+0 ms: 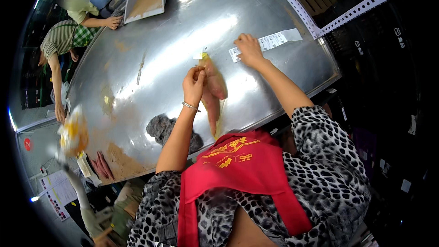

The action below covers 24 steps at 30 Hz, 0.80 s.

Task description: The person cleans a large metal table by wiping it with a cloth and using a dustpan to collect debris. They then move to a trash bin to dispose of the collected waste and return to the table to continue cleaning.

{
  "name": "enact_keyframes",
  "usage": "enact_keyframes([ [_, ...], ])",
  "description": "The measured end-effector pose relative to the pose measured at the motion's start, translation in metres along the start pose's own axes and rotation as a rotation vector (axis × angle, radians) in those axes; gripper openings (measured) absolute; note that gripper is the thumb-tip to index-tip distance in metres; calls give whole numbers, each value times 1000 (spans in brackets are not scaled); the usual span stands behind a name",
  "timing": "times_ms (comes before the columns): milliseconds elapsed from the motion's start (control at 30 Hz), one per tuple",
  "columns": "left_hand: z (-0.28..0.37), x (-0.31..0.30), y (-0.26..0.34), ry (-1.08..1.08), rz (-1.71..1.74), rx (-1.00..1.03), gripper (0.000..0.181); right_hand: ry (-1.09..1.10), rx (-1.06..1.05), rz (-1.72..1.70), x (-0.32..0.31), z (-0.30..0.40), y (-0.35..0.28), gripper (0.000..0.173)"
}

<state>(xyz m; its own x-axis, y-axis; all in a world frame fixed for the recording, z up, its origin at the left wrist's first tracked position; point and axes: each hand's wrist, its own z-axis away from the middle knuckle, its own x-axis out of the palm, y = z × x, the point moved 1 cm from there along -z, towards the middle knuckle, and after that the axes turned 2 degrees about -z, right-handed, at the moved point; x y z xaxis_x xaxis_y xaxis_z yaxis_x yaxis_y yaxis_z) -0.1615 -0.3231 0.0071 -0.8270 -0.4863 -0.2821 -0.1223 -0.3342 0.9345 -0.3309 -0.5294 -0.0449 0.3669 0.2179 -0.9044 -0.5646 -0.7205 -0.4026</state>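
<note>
A mesh bag of sweet potatoes (214,85) lies in front of me on the metal table (161,65), with yellow at its gathered far end and a white tag beside it. My left hand (194,84) is at the bag's upper left side, fingers curled; whether they grip the bag I cannot tell. Farther right, my right hand (249,49) rests over a strip of printed white labels (274,41), fingertips near its left end. Whether a label is between the fingers is hidden. A grey cloth (161,128) lies partly beneath my left forearm.
A scoop-like tray (147,1) stands at the far left by a co-worker's hands. Loose sweet potatoes (101,165) lie near the left edge, close to a filled bag (74,132) by other co-workers. A perforated metal rail (295,5) borders the right side.
</note>
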Motion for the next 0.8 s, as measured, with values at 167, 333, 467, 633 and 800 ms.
enact_keyframes([
  [167,-44,36,33,-62,-132,148,21,239,62,-143,-21,-9,-14,35],
  [333,-60,54,51,-174,-75,120,24,830,1466,-479,-45,42,45,36],
  [467,-70,78,49,-276,-101,153,27,758,1284,-602,-19,32,115,26],
  [633,-87,83,76,-132,-9,115,57,395,528,-1091,-75,-4,45,17],
  [800,-86,68,110,-388,464,-380,42,192,223,-1005,-105,0,-30,27],
])
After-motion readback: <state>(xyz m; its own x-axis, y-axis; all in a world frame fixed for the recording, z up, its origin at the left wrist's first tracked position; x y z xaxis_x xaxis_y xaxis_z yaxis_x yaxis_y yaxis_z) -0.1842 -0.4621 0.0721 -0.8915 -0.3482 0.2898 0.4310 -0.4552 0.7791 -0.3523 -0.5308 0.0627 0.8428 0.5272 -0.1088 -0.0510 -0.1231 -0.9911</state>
